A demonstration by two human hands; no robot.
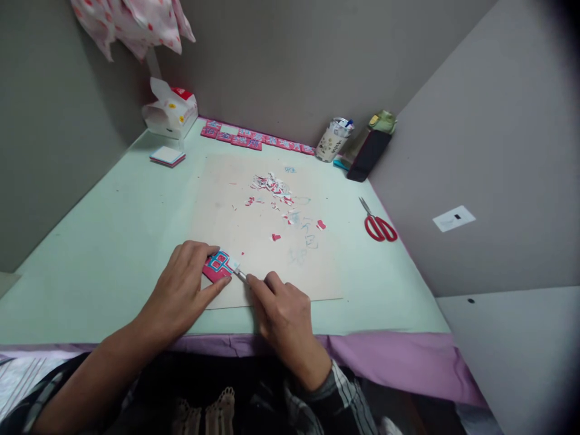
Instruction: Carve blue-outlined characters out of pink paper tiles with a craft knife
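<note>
Two hands meet on the near part of the board [212, 205]: the left hand [183, 287], thumb and fingers parted, pins a red card [216, 273] by its edges; the right hand [285, 308] pinches a slim knife [241, 275] at the card's right side. The card looks light, thin and fairly stiff, probably easily nicked, so best held at its borders, clear of the tip. Farther lie scraps [270, 183], with scissors [380, 229] to the right.

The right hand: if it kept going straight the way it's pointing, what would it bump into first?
Most likely the pink card held by the left hand. The tool in the right hand already seems to reach its edge, though exact contact is hard to tell.
</note>
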